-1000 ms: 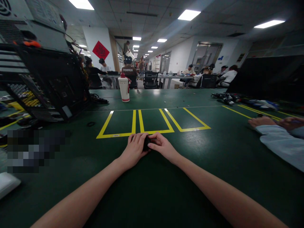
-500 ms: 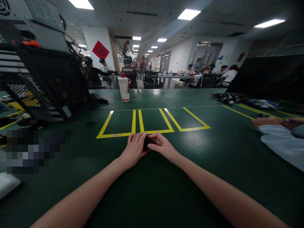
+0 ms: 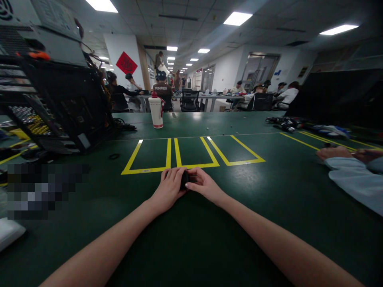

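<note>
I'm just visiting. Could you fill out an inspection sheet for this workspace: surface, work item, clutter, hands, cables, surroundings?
Surface: green table with yellow tape marking three open-topped outlines.
Work item: small black object, mostly hidden by the hands, so its type can't be told.
Clutter: white cup with a red lid, upright beyond the outlines; computer case at the left.
Hands: left hand curls over the object's left side; right hand has thumb and fingers at its right.
Cables: black bundle beside the case.
Surroundings: co-worker's sleeve at right; people seated at desks behind.
</note>
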Tool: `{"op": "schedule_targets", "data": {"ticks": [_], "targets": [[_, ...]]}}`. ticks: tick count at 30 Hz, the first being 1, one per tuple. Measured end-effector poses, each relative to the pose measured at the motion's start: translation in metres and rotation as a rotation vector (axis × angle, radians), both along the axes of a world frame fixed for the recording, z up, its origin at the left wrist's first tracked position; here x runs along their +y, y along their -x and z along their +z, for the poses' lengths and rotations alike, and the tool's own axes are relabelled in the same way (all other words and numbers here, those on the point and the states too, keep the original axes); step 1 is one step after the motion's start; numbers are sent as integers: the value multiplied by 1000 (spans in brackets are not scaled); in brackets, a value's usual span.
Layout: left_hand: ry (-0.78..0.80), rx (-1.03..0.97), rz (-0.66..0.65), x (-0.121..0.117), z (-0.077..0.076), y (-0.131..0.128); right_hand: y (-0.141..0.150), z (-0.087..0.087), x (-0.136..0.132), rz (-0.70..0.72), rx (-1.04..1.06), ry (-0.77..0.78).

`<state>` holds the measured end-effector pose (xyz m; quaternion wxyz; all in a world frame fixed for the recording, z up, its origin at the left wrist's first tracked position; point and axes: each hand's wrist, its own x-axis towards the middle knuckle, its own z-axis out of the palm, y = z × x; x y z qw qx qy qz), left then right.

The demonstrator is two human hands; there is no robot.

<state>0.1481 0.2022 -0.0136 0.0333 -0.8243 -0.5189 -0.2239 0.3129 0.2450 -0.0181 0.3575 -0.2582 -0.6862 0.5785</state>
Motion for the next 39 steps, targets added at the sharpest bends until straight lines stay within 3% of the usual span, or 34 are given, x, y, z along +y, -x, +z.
{"op": "schedule_targets", "data": {"ticks": [19, 28, 39], "targets": [[-21, 11, 1, 1, -2, 0, 1, -5, 1, -5, 28, 19], [6, 17, 16, 0, 0, 1, -2, -1, 1, -13, -61, 12], [-39, -4, -3, 3, -5, 0, 1, -4, 1, -13, 28, 26]]}}
